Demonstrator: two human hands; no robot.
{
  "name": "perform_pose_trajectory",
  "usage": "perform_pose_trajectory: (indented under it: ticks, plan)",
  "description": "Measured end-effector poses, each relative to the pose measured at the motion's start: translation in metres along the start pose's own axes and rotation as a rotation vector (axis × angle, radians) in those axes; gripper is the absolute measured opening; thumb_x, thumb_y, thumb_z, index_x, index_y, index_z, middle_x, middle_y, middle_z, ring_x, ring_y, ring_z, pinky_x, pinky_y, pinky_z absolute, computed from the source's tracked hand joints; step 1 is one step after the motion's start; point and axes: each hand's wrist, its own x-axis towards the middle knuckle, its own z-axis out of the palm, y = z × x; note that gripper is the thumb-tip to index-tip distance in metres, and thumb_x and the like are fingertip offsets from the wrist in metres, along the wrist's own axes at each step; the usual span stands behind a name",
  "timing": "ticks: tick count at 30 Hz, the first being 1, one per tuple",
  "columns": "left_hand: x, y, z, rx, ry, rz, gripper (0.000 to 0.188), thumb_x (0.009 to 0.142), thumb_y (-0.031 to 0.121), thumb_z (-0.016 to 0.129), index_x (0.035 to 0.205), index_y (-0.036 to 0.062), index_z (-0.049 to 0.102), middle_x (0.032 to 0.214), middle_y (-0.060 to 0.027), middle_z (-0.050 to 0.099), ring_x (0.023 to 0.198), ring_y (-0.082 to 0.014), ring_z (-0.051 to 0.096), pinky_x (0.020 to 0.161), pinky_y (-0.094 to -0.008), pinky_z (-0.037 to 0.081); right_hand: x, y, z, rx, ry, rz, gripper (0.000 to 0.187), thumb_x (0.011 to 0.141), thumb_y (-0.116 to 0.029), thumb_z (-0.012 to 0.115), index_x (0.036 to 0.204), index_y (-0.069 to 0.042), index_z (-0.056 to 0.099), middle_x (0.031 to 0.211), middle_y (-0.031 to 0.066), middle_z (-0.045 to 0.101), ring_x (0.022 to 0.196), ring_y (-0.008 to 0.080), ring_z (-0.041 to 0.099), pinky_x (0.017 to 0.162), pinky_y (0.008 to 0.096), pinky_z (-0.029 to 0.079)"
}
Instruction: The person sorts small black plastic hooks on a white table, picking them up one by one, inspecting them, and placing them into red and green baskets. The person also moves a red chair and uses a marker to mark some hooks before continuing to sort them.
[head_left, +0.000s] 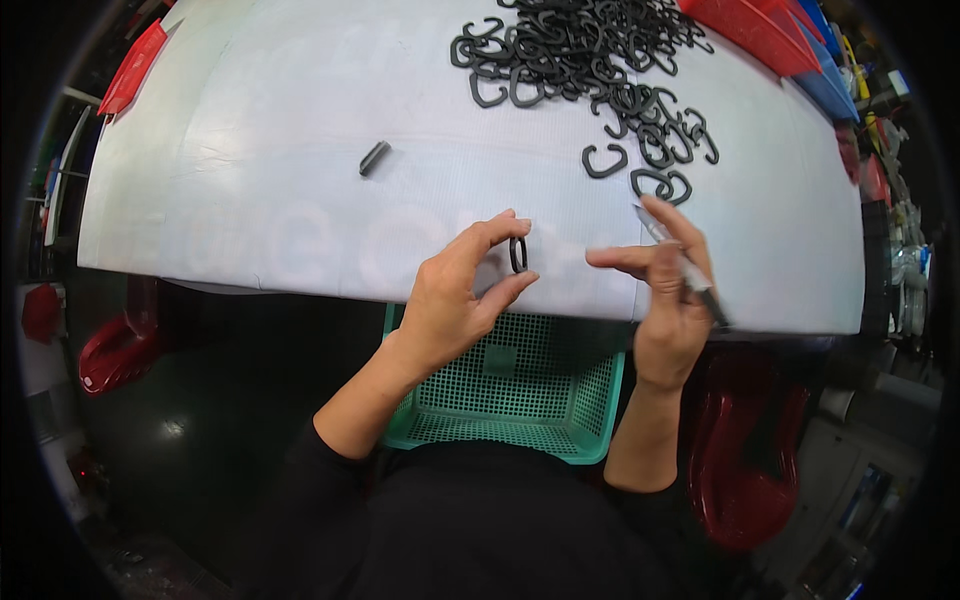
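Note:
Between the thumb and fingertips of my left hand (440,300) a small black open ring (518,256) is pinched upright, seen nearly edge-on. It is just above the white table (290,220), close to the front edge. My right hand (665,325), to its right, is closed on a slim craft knife (692,274) with a silver body and a dark rear end. The knife's pointed tip is up and to the left, apart from the ring. Beyond my right hand lies a heap of similar black open rings (580,50), with several strays nearest it.
A short dark cylindrical piece (374,159) lies left of centre on the table. Red bins (750,35) and a blue bin (825,85) stand far right, another red tray (133,68) far left. Below the front edge sits a green mesh basket (500,410), with red stools (745,490) beside it.

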Motion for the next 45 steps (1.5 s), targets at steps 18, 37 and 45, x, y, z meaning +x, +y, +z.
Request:
perform_pose_trajectory:
  ticks: [18, 37, 45]
  plan:
    - [-0.010, -0.020, 0.005, 0.112, -0.057, 0.157, 0.045, 0.064, 0.013, 0.077, 0.106, 0.0115, 0.062, 0.102, -0.0028, 0.065, 0.098, -0.0198, 0.060, 0.099, -0.0464, 0.036, -0.029, 0.030, 0.015, 0.129, 0.074, 0.393, 0.011, 0.081, -0.006, 0.066, 0.077, -0.001, 0.057, 0.062, -0.0021, 0.054, 0.053, 0.0002, 0.043, 0.045, 0.0157, 0.031]
    - [-0.006, -0.024, 0.009, 0.193, -0.030, 0.225, 0.046, 0.064, 0.020, 0.075, 0.108, 0.0147, 0.062, 0.100, -0.0002, 0.065, 0.095, -0.0186, 0.061, 0.096, -0.0468, 0.039, -0.033, 0.043, 0.028, 0.040, 0.060, 0.246, 0.012, 0.081, -0.003, 0.064, 0.073, -0.002, 0.055, 0.057, -0.0030, 0.052, 0.049, -0.0005, 0.039, 0.042, 0.0171, 0.028]
    - [-0.006, -0.024, 0.009, 0.198, -0.031, 0.229, 0.047, 0.064, 0.021, 0.076, 0.108, 0.0147, 0.062, 0.101, 0.0004, 0.065, 0.096, -0.0183, 0.061, 0.097, -0.0459, 0.038, -0.032, 0.044, 0.028, 0.017, 0.048, 0.243, 0.013, 0.081, -0.003, 0.064, 0.072, -0.002, 0.054, 0.056, -0.0029, 0.052, 0.049, -0.0006, 0.039, 0.042, 0.0169, 0.028]
